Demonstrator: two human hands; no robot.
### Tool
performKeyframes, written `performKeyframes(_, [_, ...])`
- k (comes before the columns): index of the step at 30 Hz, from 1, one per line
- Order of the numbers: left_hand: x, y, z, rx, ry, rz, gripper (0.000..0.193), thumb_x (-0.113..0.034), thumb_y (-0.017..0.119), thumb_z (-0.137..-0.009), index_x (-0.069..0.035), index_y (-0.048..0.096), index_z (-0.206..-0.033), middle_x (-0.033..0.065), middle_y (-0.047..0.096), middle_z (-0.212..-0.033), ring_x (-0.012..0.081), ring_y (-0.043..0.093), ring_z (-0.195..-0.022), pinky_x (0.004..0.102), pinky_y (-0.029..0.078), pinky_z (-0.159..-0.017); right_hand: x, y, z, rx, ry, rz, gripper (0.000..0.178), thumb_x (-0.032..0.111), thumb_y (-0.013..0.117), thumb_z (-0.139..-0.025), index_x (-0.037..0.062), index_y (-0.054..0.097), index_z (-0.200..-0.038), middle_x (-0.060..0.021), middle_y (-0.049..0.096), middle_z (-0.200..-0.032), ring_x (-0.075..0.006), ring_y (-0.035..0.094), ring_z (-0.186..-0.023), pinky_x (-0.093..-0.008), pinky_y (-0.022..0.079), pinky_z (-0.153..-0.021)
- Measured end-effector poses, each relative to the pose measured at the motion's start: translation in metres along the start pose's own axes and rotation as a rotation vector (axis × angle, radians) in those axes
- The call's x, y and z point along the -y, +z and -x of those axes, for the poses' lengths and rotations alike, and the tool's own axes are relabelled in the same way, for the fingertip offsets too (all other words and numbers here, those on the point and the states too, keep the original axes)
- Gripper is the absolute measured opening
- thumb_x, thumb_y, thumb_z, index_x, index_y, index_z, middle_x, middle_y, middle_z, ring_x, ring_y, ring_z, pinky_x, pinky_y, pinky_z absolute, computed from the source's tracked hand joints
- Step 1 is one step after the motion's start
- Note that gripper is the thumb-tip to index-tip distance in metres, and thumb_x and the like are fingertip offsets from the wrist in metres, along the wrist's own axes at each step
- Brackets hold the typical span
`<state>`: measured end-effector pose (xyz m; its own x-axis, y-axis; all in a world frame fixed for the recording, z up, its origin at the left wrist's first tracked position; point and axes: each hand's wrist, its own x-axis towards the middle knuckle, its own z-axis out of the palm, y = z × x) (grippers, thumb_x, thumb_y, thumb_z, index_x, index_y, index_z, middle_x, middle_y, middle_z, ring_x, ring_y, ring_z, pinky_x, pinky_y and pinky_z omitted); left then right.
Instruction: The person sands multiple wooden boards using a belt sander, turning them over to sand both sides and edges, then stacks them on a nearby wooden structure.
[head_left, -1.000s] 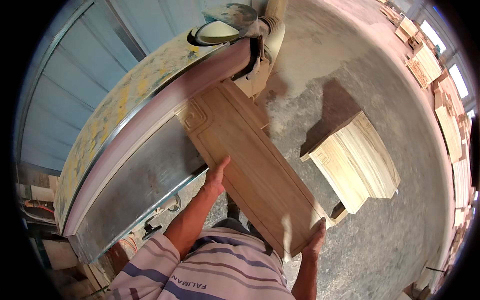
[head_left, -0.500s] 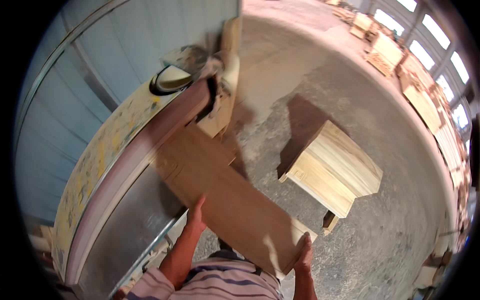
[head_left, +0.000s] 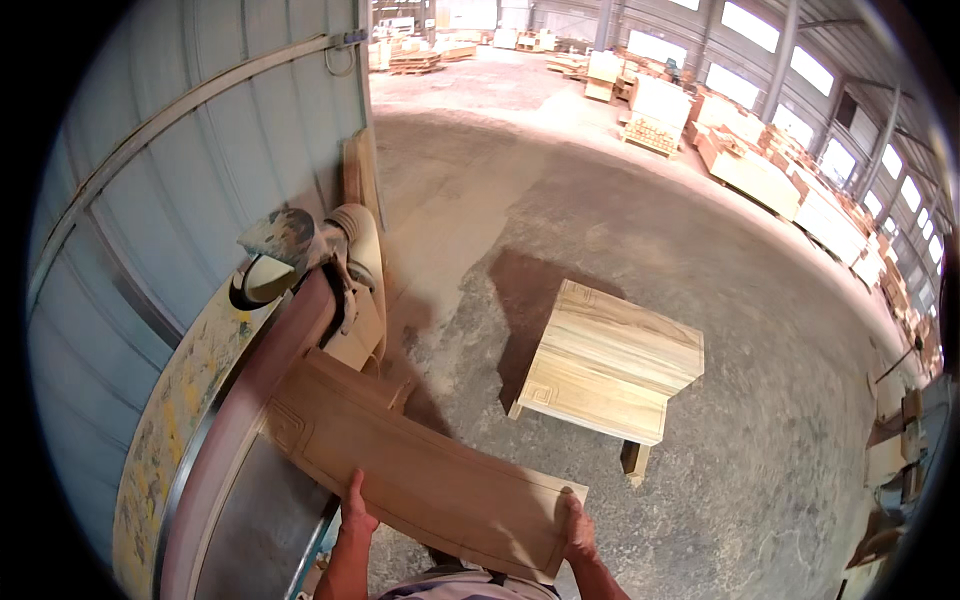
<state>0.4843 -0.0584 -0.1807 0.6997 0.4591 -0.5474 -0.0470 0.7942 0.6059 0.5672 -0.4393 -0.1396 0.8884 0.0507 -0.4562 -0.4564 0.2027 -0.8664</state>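
A long wooden board (head_left: 430, 465) with a carved angular spiral at its far-left end lies across in front of me. Its far-left end meets the pinkish-brown belt (head_left: 240, 430) of a belt sander, over the grey metal table (head_left: 262, 525). My left hand (head_left: 358, 510) grips the near long edge, thumb on top and fingers hidden underneath. At the right end, my right hand (head_left: 578, 528) holds the board with its thumb over the upper face. The sander's yellow, paint-flecked cover (head_left: 180, 420) runs along the belt's left side.
Right of the sander, pale boards (head_left: 620, 350) with similar carved corners rest on a low support (head_left: 636, 460) on the concrete floor. A dust hose (head_left: 355, 225) stands at the machine's far end, beside a corrugated metal wall (head_left: 240, 130). Wood stacks (head_left: 750, 170) line the far right.
My view has tilted up and swung right, showing more of the hall. Both hands keep their hold on the board, whose far-left end stays at the belt.
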Motion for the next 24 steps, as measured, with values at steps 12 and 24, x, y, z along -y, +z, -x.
performKeyframes(12, [-0.008,0.026,0.026,0.024,0.004,-0.062,0.067,-0.048,0.061,-0.078,-0.009,0.042,-0.128,0.0071,0.047,-0.128,0.0270,0.044,-0.114,0.0435,0.036,-0.095,-0.019,-0.005,-0.011,-0.190,-0.215,0.169,0.039,0.038,0.049,-0.090,0.0007,0.061,-0.093,-0.0031,0.058,-0.077,-0.0113,0.053,-0.072,-0.0266,0.044,-0.059])
performKeyframes(24, [-0.085,0.075,0.021,0.535,0.411,-0.274,0.044,-0.030,0.058,-0.086,-0.003,0.049,-0.119,0.0094,0.052,-0.117,0.0213,0.047,-0.106,0.0379,0.039,-0.092,-0.073,-0.010,-0.057,-0.243,-0.070,-0.025,0.056,0.050,0.034,-0.091,0.0001,0.055,-0.107,-0.0129,0.060,-0.098,-0.0238,0.056,-0.089,-0.0332,0.043,-0.077])
